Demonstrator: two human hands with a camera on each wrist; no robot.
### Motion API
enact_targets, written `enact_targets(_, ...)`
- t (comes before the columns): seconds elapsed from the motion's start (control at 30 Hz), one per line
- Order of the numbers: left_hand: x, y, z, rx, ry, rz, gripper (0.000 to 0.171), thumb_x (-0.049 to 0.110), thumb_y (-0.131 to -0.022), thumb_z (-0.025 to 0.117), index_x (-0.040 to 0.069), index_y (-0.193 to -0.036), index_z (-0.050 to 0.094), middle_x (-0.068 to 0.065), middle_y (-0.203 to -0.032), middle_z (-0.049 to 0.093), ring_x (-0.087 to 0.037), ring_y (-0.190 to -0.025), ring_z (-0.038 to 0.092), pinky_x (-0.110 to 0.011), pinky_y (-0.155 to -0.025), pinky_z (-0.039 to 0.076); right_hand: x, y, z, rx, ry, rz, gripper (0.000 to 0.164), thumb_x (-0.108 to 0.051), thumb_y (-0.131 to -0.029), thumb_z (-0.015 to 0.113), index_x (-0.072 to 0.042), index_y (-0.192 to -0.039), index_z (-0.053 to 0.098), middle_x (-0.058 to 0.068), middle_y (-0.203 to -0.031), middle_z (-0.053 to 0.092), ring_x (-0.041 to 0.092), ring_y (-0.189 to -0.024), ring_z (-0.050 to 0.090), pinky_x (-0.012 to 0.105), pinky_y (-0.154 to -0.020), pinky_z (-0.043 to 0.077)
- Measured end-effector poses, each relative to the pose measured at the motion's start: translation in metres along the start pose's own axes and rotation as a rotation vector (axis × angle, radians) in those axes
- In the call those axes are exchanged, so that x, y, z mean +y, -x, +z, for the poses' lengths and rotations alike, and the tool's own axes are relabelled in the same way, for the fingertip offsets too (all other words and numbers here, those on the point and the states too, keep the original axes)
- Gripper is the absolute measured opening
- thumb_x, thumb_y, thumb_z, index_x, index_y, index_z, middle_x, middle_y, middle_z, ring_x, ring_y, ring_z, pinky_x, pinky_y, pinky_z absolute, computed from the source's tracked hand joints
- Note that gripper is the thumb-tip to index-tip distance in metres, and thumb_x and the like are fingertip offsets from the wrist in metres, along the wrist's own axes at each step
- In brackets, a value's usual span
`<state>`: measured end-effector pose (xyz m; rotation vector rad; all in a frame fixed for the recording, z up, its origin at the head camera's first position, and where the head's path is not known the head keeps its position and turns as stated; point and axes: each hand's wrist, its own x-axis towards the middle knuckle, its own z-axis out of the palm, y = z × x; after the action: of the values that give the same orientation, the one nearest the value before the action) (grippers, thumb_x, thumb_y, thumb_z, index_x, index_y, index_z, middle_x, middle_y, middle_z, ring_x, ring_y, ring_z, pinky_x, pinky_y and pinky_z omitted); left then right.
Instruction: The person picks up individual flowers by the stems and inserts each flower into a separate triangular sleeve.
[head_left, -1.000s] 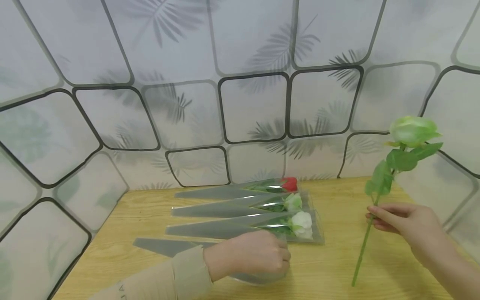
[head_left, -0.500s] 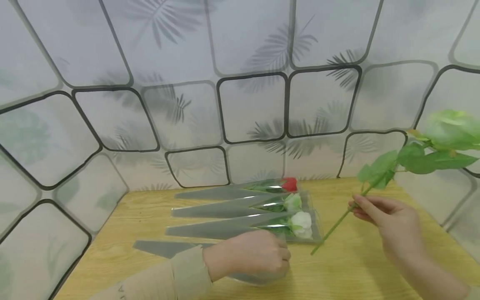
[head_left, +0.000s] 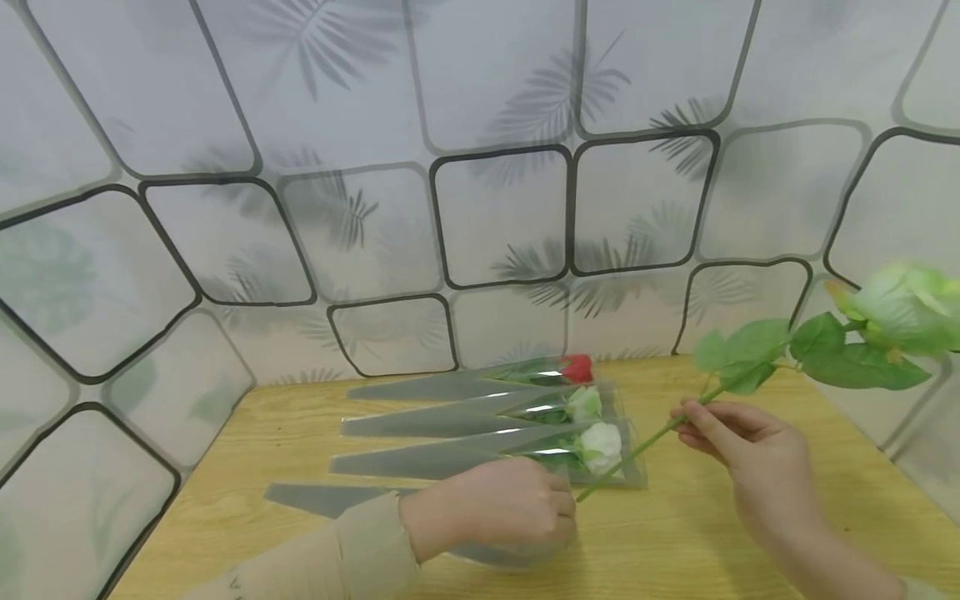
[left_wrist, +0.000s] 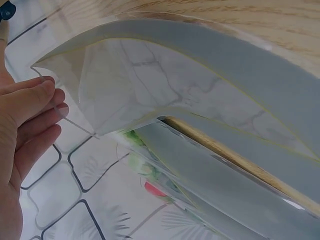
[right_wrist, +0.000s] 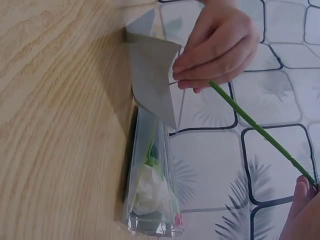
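Observation:
My left hand [head_left: 498, 508] pinches the mouth edge of a grey flower sleeve [head_left: 315, 497] with a clear front. In the left wrist view the sleeve [left_wrist: 165, 75] gapes wide, its rim between thumb and fingers [left_wrist: 37, 107]. Thumb and fingertips of my right hand [head_left: 750, 450] pinch the green stem of a pale green rose [head_left: 903, 308], just below its leaves. The bloom leans up to the right; the stem slants down left, its lower end close to the left hand. From the right wrist, the stem [right_wrist: 255, 127] overlaps the left hand's fingertips, near the sleeve's mouth.
Behind the left hand lie three sleeved roses in a row: a red one [head_left: 577, 368], a pale green one [head_left: 583, 404] and a white one [head_left: 600, 448]. They rest on a wooden table [head_left: 247, 442] against a patterned cloth backdrop [head_left: 502, 225].
The right hand has moved left and tilted the rose from nearly upright to a slant, bringing the stem's lower end up beside the left hand. The left hand stays at the sleeve.

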<state>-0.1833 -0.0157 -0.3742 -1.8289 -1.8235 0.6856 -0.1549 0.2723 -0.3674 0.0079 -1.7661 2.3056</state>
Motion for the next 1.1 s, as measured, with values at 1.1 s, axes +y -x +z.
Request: enact_targets(1.1,-0.009,0.0,-0.003,0.026,-0.003,-0.035,0.015,0.02,-0.1,0.072,0.033,-0.095,0.075,0.026,-0.101,0.073,0.009,-0.09,0.066,-0.008,-0.077,0.053,0.039,0.016,0.022,0.002,0.147,0.056,0.011,-0.006,-0.1,0.073,-0.007,-0.095,0.082,-0.01,-0.094,0.083,0.008,-0.081,0.08,0.025,-0.08,0.065)
